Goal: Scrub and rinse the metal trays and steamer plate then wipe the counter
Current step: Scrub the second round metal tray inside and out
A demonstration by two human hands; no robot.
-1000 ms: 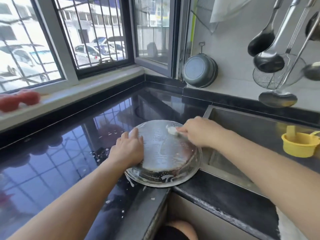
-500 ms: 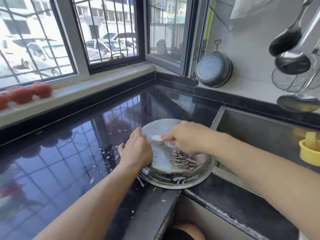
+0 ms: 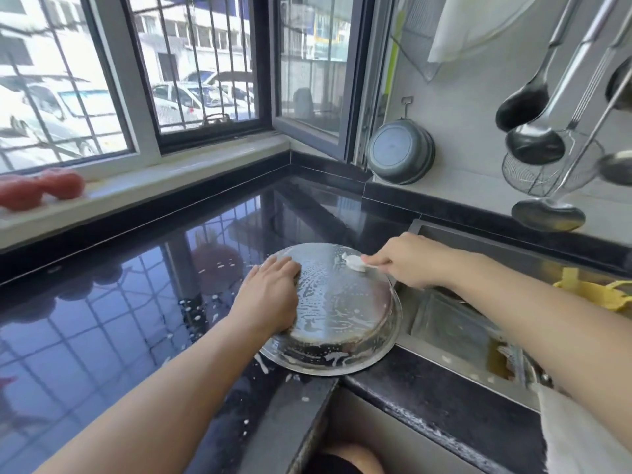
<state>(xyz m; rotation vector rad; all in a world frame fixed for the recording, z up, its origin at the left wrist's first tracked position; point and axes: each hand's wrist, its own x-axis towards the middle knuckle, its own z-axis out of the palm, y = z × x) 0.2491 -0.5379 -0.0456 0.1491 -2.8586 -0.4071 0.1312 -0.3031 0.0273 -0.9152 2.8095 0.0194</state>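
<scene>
Now the right hand has swung back to the far rim of the round metal tray; half a second ago it was scrubbing across the middle-left of the upturned base, and a second ago it was out near the far edge as it is now. Its fingers are curled round a small white scrubber, whose pad touches the tray's far right edge. The left hand has stayed on the tray's left side, palm down with fingers bent over the edge, pinning it in place. By my reading, the scrubbing stroke is sweeping back and forth over the whole base, so this tray is mid-scrub and not yet ready for rinsing; wiping the counter looks some way off.

The tray lies upside down on the black counter at the corner just beside the sink, its right rim overhanging the sink's edge. Its base is dull silver, filmed with soapy water and streaks of white foam, thickest along the near wall and rim. White suds are spattered on the counter to the left of the tray and in front of it.
</scene>
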